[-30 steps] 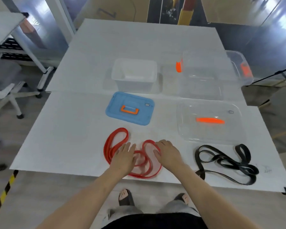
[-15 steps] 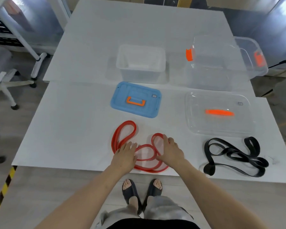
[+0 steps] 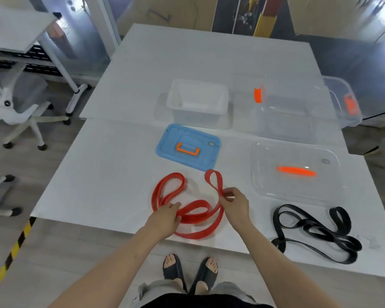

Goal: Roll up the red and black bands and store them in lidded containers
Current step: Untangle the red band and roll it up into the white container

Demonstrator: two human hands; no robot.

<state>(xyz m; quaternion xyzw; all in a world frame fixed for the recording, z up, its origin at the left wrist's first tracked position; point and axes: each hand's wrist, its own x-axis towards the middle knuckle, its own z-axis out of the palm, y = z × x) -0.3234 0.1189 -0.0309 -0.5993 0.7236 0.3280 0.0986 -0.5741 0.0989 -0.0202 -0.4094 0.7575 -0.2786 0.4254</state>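
Note:
A red band (image 3: 196,211) lies looped near the table's front edge. My right hand (image 3: 236,204) pinches one end of it and holds that end's loop raised off the table. My left hand (image 3: 165,218) grips the band's middle against the table. A black band (image 3: 316,230) lies tangled at the front right, untouched. Behind the red band lies a blue lid (image 3: 188,150) with an orange handle, and behind that stands a small white container (image 3: 198,103). To the right lie a clear lid (image 3: 296,172) with an orange handle and a large clear container (image 3: 298,107).
The white table (image 3: 109,174) ends just in front of my hands, and my feet in sandals show below its edge. A white office chair (image 3: 11,103) and another table's leg stand to the left. Yellow-black floor tape (image 3: 7,256) runs at the lower left.
Both hands rested on the flat red band before. Now my right hand has pinched one end and lifted its loop, and my left hand has closed on the band's middle.

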